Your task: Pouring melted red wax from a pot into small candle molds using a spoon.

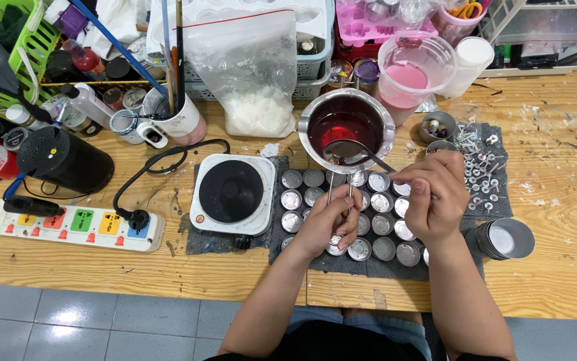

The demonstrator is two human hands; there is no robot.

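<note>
- Holding a spoon [352, 152] by its thin handle, the right hand [435, 197] keeps its fingers closed tight around it.
- The spoon's bowl sits up and to the left of that hand, dipped in the red liquid in the metal pot [346, 120].
- The handle runs slanted from the pot down to the right hand.
- The left hand [328, 224] is closed on thin metal tongs [339, 197], which point up toward the pot.
- Small round tins [292, 199] lie just under both hands, on a dark mat [342, 264].
- The left hand is nearer the front tins.
</note>
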